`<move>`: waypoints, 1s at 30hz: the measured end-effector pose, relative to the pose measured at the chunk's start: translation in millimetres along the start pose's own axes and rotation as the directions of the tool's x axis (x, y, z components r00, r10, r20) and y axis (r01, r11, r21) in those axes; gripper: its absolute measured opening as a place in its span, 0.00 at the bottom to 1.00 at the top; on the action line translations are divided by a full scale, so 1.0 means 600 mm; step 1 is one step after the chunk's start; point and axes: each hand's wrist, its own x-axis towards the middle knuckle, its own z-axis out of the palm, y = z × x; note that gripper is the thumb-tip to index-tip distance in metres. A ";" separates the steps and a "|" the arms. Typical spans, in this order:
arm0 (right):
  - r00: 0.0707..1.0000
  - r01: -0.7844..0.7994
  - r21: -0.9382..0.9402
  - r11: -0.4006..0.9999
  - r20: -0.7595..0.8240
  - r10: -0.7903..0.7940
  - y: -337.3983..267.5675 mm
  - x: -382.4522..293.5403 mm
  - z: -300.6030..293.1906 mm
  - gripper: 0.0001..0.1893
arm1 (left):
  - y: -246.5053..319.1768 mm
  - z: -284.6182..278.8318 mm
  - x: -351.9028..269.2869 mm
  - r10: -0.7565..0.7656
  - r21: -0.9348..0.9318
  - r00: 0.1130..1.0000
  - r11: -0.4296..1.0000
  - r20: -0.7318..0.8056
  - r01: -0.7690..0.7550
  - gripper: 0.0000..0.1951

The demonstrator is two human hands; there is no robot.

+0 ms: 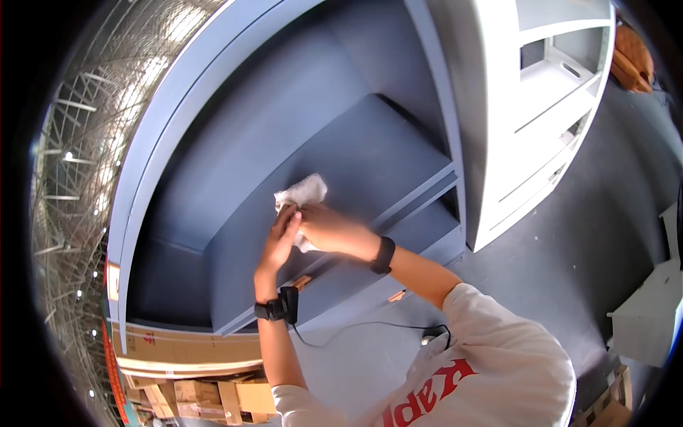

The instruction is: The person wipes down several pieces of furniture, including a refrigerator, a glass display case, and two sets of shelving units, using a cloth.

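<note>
A crumpled white cloth (pixel 305 191) is bunched between my two hands above a blue-grey shelf (pixel 368 155) inside an open-fronted cabinet. My right hand (pixel 328 228) grips the cloth from the right, with part of it hanging out below. From the left, my left hand (pixel 279 239) has its fingers and thumb on the same cloth, close against the right hand. Some fingertips are hidden in the folds. Two copper-coloured handles (pixel 396 296) show on the cabinet front under my forearms.
A white shelving unit (pixel 493 123) stands right beside the cabinet. Cardboard boxes (pixel 197 400) are stacked at lower left. A thin black cable (pixel 368 324) runs from my left wrist device towards my shirt. The cabinet's frame (pixel 451 107) borders the opening. A brown seat (pixel 632 58) is at upper right.
</note>
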 end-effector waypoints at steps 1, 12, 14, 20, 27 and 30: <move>1.000 -0.014 -0.017 1.000 -0.003 0.013 0.005 -0.004 -0.003 0.13 | 0.000 0.005 0.017 0.013 -0.007 1.000 1.000 0.016 -0.013 0.24; 0.872 -0.452 -0.452 0.769 -0.044 0.487 0.053 -0.018 -0.125 0.21 | 0.104 0.079 0.163 0.231 -0.221 0.900 0.963 0.370 -0.156 0.26; 0.853 -0.484 -0.472 0.737 -0.067 0.518 0.050 -0.035 -0.145 0.21 | 0.129 0.099 0.167 0.264 -0.120 0.887 0.964 0.379 -0.236 0.24; 0.857 -0.467 -0.571 0.675 -0.105 0.504 0.038 -0.052 -0.180 0.19 | 0.144 0.125 0.179 0.402 -0.185 0.815 0.915 0.417 -0.357 0.19; 0.824 -0.559 -0.640 0.527 -0.357 0.440 0.019 -0.076 -0.164 0.22 | 0.157 0.143 0.162 0.487 -0.135 0.762 0.868 0.426 -0.479 0.14; 0.853 -0.522 -0.626 0.580 -0.358 0.381 0.007 -0.106 -0.178 0.22 | 0.181 0.156 0.136 0.561 -0.091 0.712 0.808 0.422 -0.582 0.13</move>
